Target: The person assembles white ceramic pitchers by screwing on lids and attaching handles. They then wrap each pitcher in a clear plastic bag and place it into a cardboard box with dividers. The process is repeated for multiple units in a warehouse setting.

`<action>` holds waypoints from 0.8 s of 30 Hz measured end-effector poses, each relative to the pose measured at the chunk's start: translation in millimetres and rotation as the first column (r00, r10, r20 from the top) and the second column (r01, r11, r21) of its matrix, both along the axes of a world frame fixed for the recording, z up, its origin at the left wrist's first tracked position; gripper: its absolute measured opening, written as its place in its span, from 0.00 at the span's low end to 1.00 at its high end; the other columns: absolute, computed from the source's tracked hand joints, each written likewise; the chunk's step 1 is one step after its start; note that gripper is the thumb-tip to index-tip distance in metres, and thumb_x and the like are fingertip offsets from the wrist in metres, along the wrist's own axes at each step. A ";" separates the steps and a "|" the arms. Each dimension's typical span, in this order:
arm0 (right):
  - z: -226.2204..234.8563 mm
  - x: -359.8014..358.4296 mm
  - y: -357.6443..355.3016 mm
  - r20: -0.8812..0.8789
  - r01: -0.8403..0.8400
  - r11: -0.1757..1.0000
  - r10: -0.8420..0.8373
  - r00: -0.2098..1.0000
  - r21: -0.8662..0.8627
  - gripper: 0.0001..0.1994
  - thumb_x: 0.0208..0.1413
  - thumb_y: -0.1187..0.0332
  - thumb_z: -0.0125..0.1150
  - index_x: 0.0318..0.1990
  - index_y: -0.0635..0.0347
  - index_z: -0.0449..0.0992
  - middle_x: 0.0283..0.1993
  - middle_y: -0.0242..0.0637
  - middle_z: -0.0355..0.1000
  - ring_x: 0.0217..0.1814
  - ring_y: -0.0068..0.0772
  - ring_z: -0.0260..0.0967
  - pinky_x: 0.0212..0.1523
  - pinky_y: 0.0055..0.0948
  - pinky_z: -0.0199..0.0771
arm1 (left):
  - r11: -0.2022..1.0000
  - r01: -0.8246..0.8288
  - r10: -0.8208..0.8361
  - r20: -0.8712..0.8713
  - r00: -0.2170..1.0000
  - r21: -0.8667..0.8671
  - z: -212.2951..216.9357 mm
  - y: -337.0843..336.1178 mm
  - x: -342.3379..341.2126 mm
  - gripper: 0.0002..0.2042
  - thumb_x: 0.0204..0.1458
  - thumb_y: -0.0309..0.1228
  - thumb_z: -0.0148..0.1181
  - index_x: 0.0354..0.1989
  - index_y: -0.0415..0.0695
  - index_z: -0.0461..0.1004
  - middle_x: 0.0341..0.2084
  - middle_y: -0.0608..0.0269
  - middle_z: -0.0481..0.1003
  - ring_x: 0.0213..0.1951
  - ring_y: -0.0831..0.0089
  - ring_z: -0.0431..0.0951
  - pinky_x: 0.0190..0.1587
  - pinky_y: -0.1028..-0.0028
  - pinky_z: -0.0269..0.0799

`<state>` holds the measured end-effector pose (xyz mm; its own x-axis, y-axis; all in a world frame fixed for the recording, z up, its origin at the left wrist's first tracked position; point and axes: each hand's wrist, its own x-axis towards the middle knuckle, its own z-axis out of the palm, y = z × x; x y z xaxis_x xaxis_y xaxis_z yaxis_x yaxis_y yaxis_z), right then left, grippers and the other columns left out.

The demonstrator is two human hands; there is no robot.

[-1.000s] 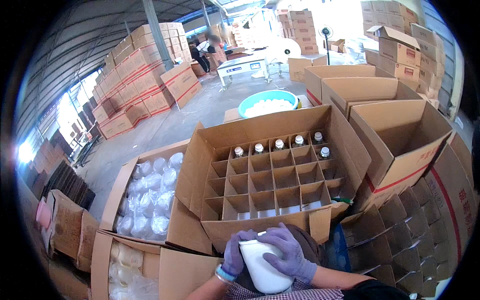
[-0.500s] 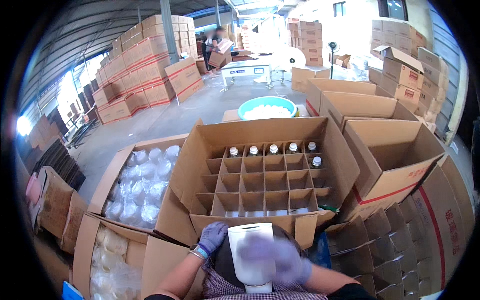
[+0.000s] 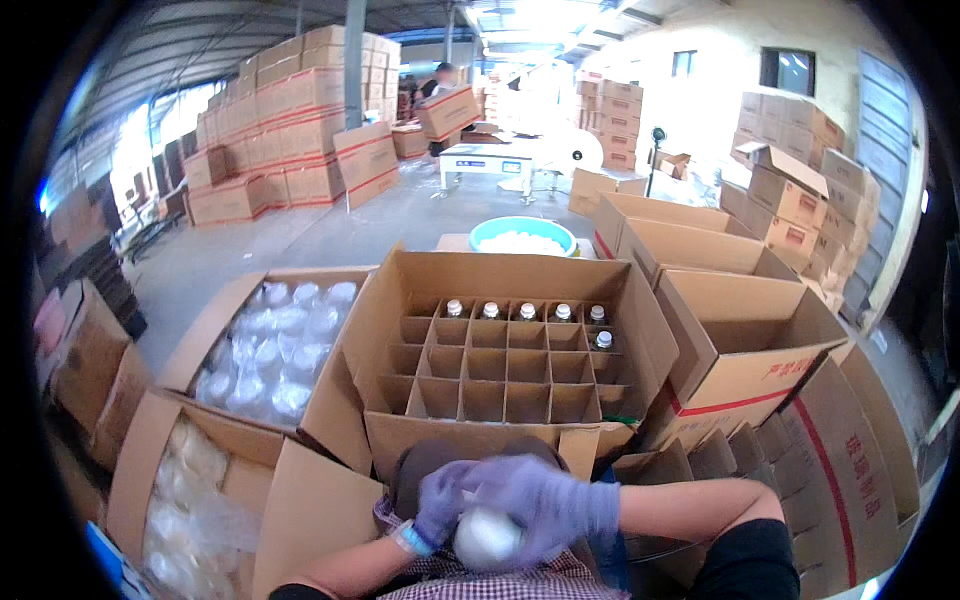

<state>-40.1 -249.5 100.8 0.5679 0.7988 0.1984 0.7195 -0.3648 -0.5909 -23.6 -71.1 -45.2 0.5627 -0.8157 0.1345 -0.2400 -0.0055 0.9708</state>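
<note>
Just above my lap is a rounded, whitish, see-through bottle [image 3: 487, 541], its round end toward me. My left hand [image 3: 438, 506], in a purple-grey glove, has its fingers curled round the bottle's far side. From the right, my gloved right hand [image 3: 560, 505] reaches over the bottle's far end; its fingers are smeared by motion, and it hides that end. Beyond my hands stands an open carton [image 3: 480, 436] with cardboard dividers. Several white-capped bottles [image 3: 527, 312] stand in its far row, and one capped bottle [image 3: 603, 342] in the row nearer me at right.
At left, two open cartons hold plastic-wrapped bottles [image 3: 262, 355] and bagged pale items [image 3: 190, 500]. Open cartons [image 3: 760, 350] and a divider carton [image 3: 850, 480] stand at right. A blue basin [image 3: 523, 222] of white pieces lies beyond. Far off, a person [image 3: 442, 80] holds a carton.
My left hand has moved from beside the white cylinder onto the bottle. The cylinder standing upright in my lap no longer shows. In the background, the person has lifted the carton.
</note>
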 end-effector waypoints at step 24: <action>10.6 2.9 13.2 0.128 -0.046 0.979 0.072 0.989 -0.197 0.44 0.45 0.42 0.68 0.68 0.56 0.64 0.69 0.47 0.59 0.73 0.56 0.53 0.74 0.56 0.43 | 0.996 -0.052 0.021 -0.375 0.927 -0.071 50.6 73.5 13.2 0.35 0.44 0.31 0.74 0.64 0.38 0.70 0.55 0.55 0.77 0.57 0.67 0.76 0.61 0.66 0.70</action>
<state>-37.3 -236.3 111.4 0.4975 0.8607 0.1077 0.8109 -0.4174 -0.4102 -10.4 2.4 5.5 0.6136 -0.7891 -0.0288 0.1389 0.0719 0.9877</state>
